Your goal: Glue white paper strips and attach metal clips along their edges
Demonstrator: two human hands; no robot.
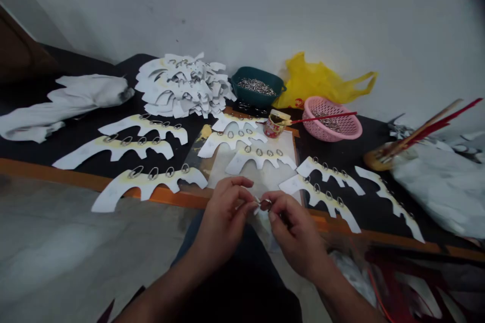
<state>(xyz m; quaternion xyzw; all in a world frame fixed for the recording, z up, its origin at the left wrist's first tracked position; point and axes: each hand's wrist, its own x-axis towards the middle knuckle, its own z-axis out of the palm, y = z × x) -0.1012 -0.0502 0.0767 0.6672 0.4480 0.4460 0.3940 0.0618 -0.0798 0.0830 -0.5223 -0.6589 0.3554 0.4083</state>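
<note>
My left hand (226, 214) and my right hand (293, 227) meet just in front of the low table's orange edge (76, 177). Between their pinched fingertips is a small white piece with a metal ring (261, 203); both hands are closed on it. Right behind them lie curved white cut-out pieces with rows of metal rings (261, 157), one on a clear sheet. More ringed pieces (149, 181) lie to the left and others (326, 197) to the right.
A heap of white cut-outs (184, 86) sits at the back. A dark green bowl of rings (257, 87), a pink basket (331, 121), a yellow bag (322, 81) and a small glue pot (275, 123) stand behind. Sticks in a dish (401, 146) are on the right, white cloth (64, 103) on the left.
</note>
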